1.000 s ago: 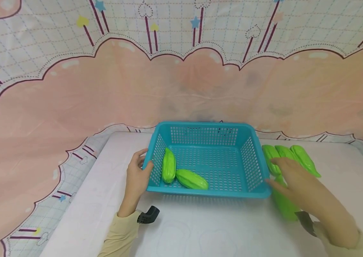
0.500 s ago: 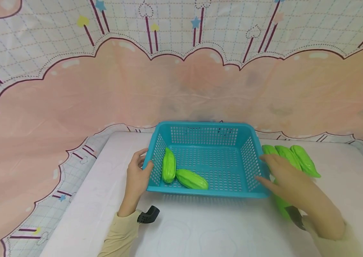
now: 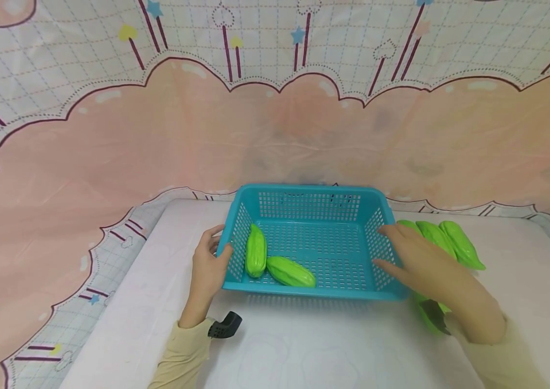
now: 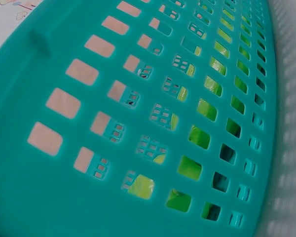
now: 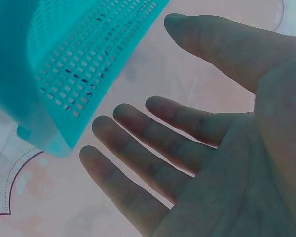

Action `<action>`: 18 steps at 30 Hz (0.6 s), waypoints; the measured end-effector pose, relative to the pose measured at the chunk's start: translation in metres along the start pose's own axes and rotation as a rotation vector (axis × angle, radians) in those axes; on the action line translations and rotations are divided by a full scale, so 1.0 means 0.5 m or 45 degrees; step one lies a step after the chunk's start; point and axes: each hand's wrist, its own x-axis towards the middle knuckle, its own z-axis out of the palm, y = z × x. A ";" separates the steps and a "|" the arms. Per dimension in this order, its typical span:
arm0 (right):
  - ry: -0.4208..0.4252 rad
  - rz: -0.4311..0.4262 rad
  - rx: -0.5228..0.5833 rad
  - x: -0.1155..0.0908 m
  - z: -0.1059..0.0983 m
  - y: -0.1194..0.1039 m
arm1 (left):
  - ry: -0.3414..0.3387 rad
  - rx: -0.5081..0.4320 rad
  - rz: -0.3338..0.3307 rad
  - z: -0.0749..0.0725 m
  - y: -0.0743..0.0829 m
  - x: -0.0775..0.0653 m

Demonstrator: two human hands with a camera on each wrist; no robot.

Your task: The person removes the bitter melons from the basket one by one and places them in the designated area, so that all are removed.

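Observation:
On the white table stands a turquoise plastic basket (image 3: 314,292) with perforated walls. Inside it, a bright green gourd (image 3: 256,253) lies along the left wall and another green gourd (image 3: 290,272) lies near the front left. My left hand (image 3: 209,265) grips the basket's left rim, thumb over the edge and fingers outside. The left wrist view shows the basket's perforated wall (image 4: 103,118) close up, with green behind the holes. Over the basket's right rim hovers my right hand (image 3: 416,256), fingers spread and holding nothing; its bare palm and fingers (image 5: 138,148) show in the right wrist view.
Several green gourds (image 3: 461,243) lie right of the basket, some partly hidden by my right hand and forearm. A printed pink cloth (image 3: 304,135) hangs behind the table (image 3: 304,346). A black device (image 3: 225,325) is on my left wrist.
My right hand has moved left from over the green gourds to over the basket's right rim. My left hand, the basket and the gourds have stayed put.

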 end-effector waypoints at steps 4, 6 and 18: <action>-0.017 0.006 0.004 0.008 -0.005 -0.005 | 0.000 0.004 0.004 0.000 -0.002 0.002; -0.031 0.009 0.009 0.013 -0.007 -0.008 | 0.002 0.005 0.006 0.000 -0.003 0.002; -0.051 -0.066 -0.003 0.046 -0.010 -0.018 | 0.007 0.008 0.024 0.001 -0.007 0.002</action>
